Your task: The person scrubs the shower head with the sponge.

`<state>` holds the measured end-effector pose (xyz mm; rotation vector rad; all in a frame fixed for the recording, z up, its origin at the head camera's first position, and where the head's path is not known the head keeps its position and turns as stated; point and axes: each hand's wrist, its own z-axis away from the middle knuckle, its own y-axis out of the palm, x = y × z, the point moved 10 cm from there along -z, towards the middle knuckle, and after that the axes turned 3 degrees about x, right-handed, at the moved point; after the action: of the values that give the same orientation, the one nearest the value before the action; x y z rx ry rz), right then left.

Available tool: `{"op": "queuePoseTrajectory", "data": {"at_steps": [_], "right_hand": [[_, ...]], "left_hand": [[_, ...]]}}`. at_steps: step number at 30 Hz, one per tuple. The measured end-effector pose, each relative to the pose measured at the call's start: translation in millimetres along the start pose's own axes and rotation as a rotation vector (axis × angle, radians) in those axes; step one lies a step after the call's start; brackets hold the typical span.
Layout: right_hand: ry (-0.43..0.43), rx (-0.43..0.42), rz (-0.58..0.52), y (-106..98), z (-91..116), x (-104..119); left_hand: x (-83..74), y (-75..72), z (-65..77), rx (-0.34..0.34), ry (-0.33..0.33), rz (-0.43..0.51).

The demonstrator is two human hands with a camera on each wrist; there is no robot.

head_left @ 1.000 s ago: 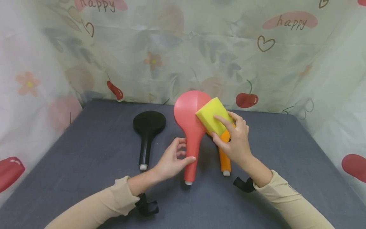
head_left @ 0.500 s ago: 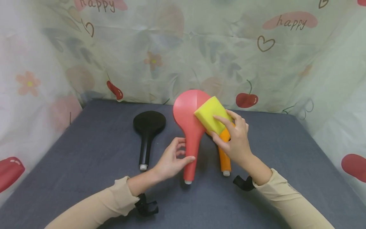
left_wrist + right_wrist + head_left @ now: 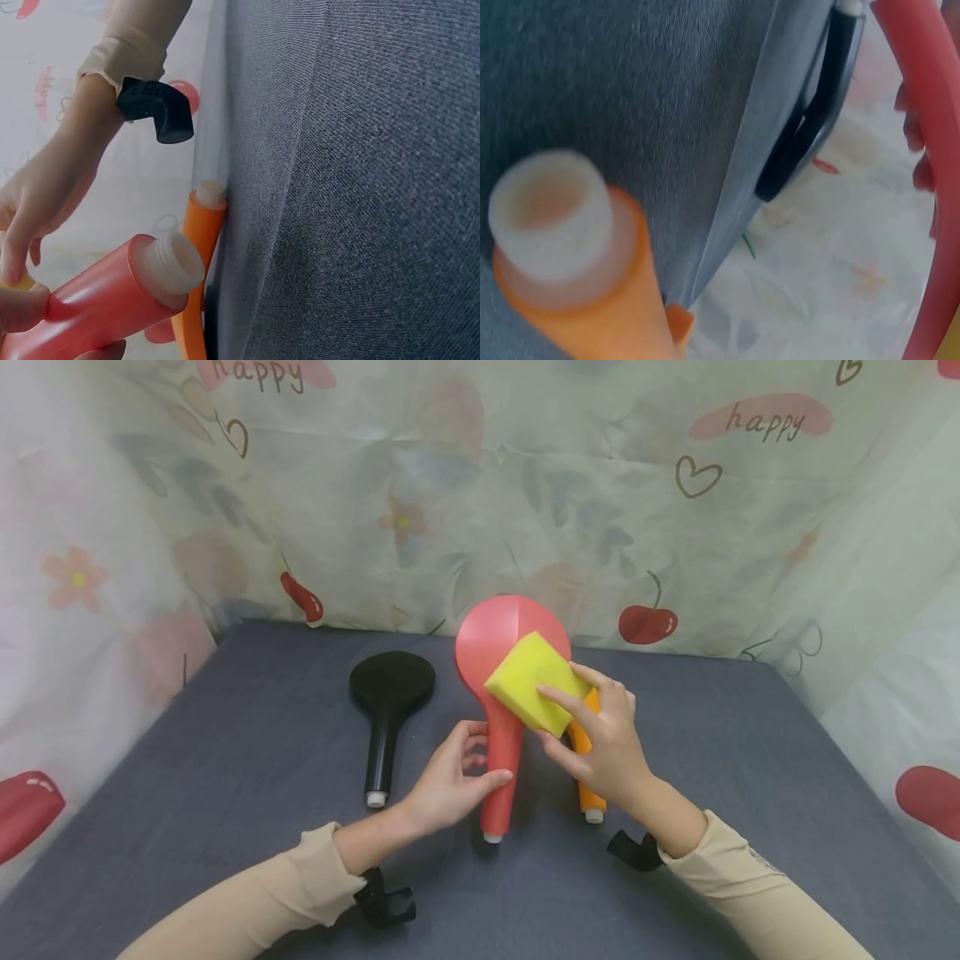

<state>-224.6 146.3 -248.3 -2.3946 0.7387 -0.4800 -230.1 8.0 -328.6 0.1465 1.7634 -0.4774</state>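
Wiping appears to be the step in hand: the right hand (image 3: pixel 615 747) pinches a yellow block-shaped sponge (image 3: pixel 525 681) over the face of a red plastic shower head (image 3: pixel 483 643), raised above the middle of the dark grey cloth-covered tabletop (image 3: pixel 225 777). The left hand's (image 3: pixel 450 783) grip is closed round its handle. The next move seems to call for a steady left grip and light sponge pressure. Counted: three shower heads (one red; one black (image 3: pixel 392 681), left; one orange (image 3: pixel 592 795), right, partly hidden), one sponge, two hands.
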Motion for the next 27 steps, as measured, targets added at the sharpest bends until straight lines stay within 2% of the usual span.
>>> {"op": "queuePoseTrajectory", "data": {"at_steps": [3, 6, 10, 12, 17, 20, 22, 27], "right_hand": [[0.057, -0.036, 0.008, -5, -1, -12], [0.153, -0.072, 0.012, -11, -3, -28], [0.231, -0.078, 0.005, -12, -3, -39], [0.212, -0.069, -0.008, -11, -4, -35], [0.067, -0.041, -0.024, -6, -5, -13], [0.025, -0.043, -0.007, -6, -6, -8], [0.038, -0.053, 0.004, -8, -6, -12], [0.147, -0.08, 0.019, -14, -6, -32]], "left_hand": [[-0.3, 0.2, 0.1, -0.001, 0.004, 0.01], [-0.3, 0.6, 0.5, -0.001, 0.0, 0.022], [-1.0, 1.4, 1.2, 0.001, 0.002, 0.024], [-1.7, 1.8, 1.3, 0.002, 0.007, 0.024], [-3.8, 2.1, 1.2, 0.006, 0.022, 0.014], [-4.4, 2.0, 1.2, 0.008, 0.023, 0.01], [-4.9, 2.2, 1.1, 0.007, 0.022, 0.012], [-3.7, 3.8, 1.7, 0.014, 0.011, 0.018]]}}
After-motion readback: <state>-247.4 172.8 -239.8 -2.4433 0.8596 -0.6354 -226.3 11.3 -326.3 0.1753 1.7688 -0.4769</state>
